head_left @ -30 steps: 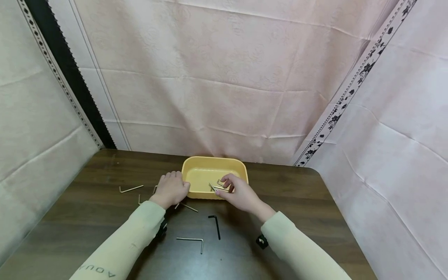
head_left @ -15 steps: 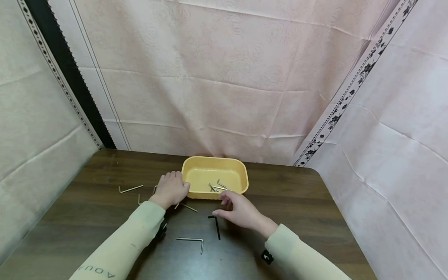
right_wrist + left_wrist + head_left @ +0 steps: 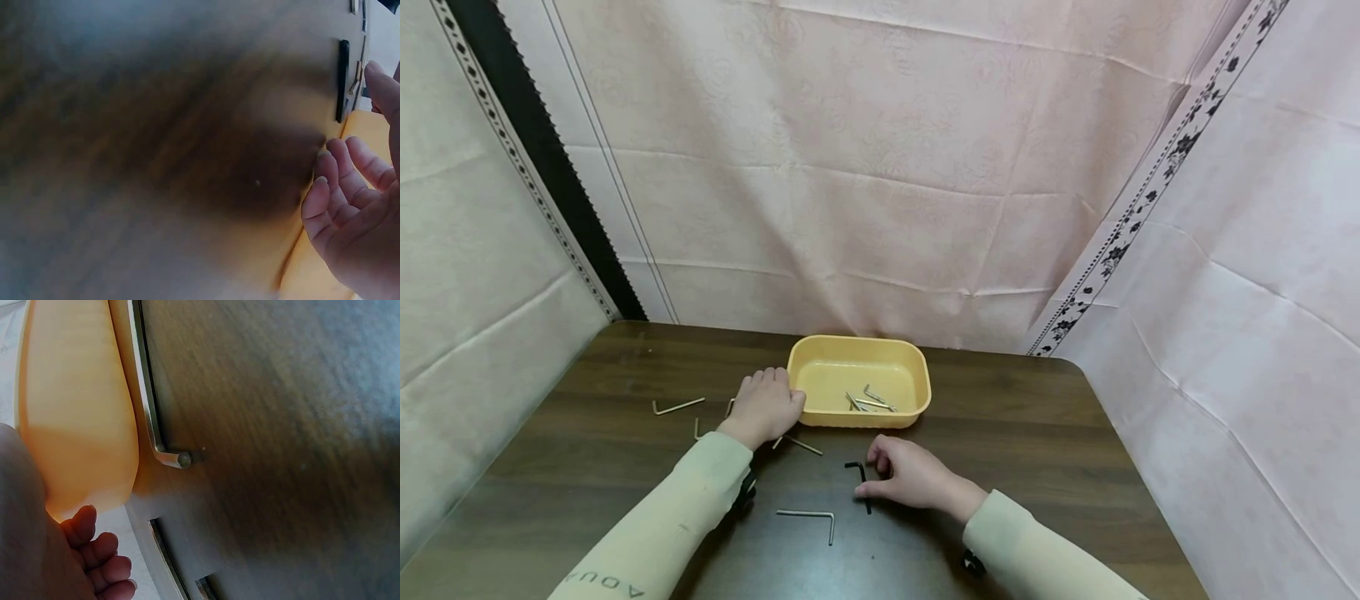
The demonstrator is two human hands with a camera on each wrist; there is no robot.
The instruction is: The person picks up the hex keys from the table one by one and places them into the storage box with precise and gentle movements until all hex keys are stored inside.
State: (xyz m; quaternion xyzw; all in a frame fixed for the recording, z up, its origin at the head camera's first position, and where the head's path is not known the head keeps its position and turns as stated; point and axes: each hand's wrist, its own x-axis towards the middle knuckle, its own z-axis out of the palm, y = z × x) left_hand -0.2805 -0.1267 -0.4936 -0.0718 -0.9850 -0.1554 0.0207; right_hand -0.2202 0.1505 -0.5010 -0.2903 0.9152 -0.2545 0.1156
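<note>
On the dark wooden table (image 3: 1037,433), just in front of the yellow tray (image 3: 917,375): right hand (image 3: 910,479) lowered over the black hex key (image 3: 859,475), fingers loosely curled, reaching but not yet gripping. Long arm running roughly toward and away from the person, short leg bent leftward at the far end. Left hand (image 3: 766,407) curled round nothing, resting against the tray's left end, probably steadying it.

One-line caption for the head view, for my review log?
Right hand reaches to a black hex key on the table; left hand rests against the yellow tray holding silver keys.
</note>
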